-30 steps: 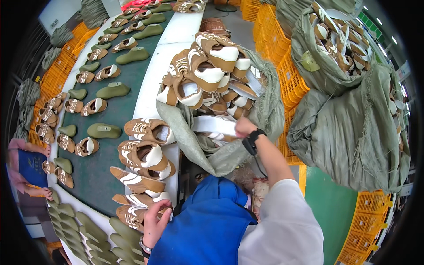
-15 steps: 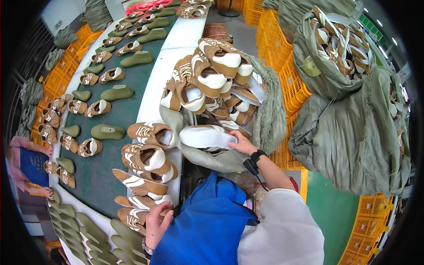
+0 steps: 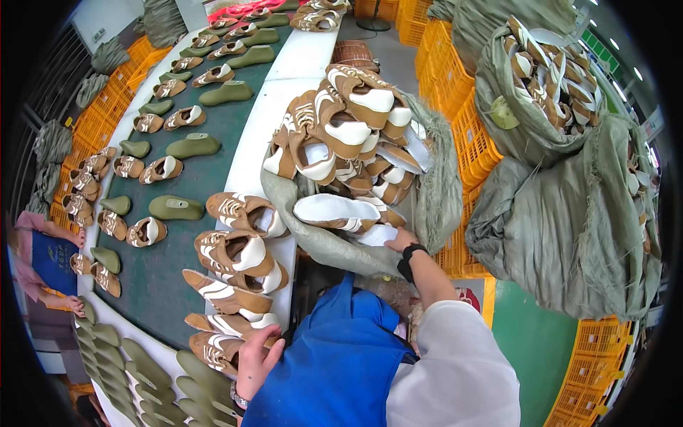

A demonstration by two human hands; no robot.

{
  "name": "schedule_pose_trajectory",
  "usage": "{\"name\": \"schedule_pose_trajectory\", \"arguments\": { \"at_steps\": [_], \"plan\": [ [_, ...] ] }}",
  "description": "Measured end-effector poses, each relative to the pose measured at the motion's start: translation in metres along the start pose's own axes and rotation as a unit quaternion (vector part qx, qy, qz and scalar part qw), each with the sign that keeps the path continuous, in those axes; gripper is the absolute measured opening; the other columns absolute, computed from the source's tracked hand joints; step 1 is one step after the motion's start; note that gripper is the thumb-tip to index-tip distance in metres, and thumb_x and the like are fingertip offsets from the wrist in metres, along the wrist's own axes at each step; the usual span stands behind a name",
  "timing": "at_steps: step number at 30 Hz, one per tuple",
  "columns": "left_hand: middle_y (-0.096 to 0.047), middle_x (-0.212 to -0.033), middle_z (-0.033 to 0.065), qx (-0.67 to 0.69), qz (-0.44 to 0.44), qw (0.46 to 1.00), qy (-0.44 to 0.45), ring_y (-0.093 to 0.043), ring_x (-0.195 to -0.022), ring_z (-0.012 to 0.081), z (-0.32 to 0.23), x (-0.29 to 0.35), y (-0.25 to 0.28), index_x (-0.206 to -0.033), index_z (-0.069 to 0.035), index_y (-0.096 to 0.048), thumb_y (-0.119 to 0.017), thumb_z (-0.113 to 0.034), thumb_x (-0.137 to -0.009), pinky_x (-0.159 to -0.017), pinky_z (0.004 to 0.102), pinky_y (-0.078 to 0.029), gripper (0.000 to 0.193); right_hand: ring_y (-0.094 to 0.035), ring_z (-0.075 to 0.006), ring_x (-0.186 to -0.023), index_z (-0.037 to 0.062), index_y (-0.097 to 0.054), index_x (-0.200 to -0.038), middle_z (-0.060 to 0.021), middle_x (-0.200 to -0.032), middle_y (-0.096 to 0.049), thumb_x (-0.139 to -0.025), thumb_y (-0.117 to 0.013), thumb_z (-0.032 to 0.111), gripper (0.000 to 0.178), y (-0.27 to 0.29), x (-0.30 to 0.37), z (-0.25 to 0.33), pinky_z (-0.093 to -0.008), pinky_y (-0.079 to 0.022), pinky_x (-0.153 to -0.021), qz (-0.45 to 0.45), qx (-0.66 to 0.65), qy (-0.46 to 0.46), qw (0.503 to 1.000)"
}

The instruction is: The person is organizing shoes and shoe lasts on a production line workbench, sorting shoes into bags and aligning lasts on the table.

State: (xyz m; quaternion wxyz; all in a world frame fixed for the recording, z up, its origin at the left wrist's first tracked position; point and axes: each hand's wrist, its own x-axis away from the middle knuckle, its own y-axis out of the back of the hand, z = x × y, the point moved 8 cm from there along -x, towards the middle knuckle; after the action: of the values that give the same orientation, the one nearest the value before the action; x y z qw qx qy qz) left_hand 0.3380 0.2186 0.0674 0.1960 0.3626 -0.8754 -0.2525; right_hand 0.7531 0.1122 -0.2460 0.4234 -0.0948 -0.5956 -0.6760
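Observation:
My right hand (image 3: 402,240) reaches into the front of a grey-green sack (image 3: 441,206), its fingers closed at the end of a white-bottomed shoe upper (image 3: 376,235). Just beyond it, another upper (image 3: 334,209) lies with its white underside up, untouched. Brown and white lace-up uppers (image 3: 356,121) are heaped above them in the sack. My left hand (image 3: 257,358) rests at the table edge, fingers loosely bent with the thumb apart. It is beside the nearest brown shoe upper (image 3: 217,351) in a row and holds nothing visible.
A green belt (image 3: 171,274) carries olive shoe lasts (image 3: 176,208) and uppers. More lasts (image 3: 142,363) lie at near left. A co-worker in a blue apron (image 3: 58,260) stands across the belt. Orange crates (image 3: 473,146) and a second full sack (image 3: 548,213) stand at right.
My right hand has let go of the first white-bottomed upper and moved right and down to another one beneath it. My left hand has barely moved.

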Motion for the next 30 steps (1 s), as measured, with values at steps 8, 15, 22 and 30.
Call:
{"name": "schedule_pose_trajectory", "arguments": {
  "at_steps": [8,15,22,30],
  "plan": [
    [-0.065,-0.091,0.0152,-0.001,0.003,1.000,-0.017,-0.064,-0.078,0.0270,-0.007,0.001,0.000,-0.105,0.000,-0.059,-0.065,-0.006,-0.080,-0.061,0.0308,-0.050,0.026,-0.054,-0.0328,-0.104,0.0002,-0.056,-0.107,-0.0225,-0.107,-0.059,-0.064,-0.073,0.029,0.055,0.021,-0.004,0.013,-0.0366,-0.045,-0.090,0.009,-0.015,0.114,0.993],
    [-0.065,-0.092,0.0138,0.006,0.033,0.999,-0.027,-0.064,-0.079,0.0280,-0.009,0.002,-0.001,-0.104,-0.001,-0.059,-0.065,-0.007,-0.080,-0.062,0.0312,-0.050,0.025,-0.062,-0.0336,-0.093,-0.0066,-0.059,-0.109,-0.0211,-0.097,-0.065,-0.063,-0.073,0.030,0.060,0.062,0.006,-0.007,-0.0354,-0.047,-0.084,-0.015,-0.108,0.108,0.988],
    [-0.064,-0.092,0.0145,-0.029,0.043,0.993,-0.102,-0.063,-0.080,0.0290,-0.018,0.010,0.003,-0.103,-0.002,-0.059,-0.065,-0.011,-0.080,-0.070,0.0336,-0.050,0.026,-0.061,-0.0363,-0.079,0.0090,-0.061,-0.085,-0.0159,-0.080,-0.064,-0.072,-0.062,0.010,0.013,0.136,0.141,0.030,-0.0468,-0.045,-0.075,-0.297,0.111,0.172,0.933],
    [-0.064,-0.090,0.0134,-0.028,0.095,0.993,-0.057,-0.062,-0.077,0.0275,-0.004,0.028,-0.001,-0.104,-0.002,-0.059,-0.065,-0.010,-0.079,-0.069,0.0343,-0.049,0.027,-0.061,-0.0157,-0.077,-0.0017,-0.062,-0.104,-0.0100,-0.088,-0.067,-0.079,-0.067,0.015,0.030,0.201,0.217,-0.054,-0.0270,-0.047,-0.072,-0.424,-0.428,0.150,0.784]
  ]
}}
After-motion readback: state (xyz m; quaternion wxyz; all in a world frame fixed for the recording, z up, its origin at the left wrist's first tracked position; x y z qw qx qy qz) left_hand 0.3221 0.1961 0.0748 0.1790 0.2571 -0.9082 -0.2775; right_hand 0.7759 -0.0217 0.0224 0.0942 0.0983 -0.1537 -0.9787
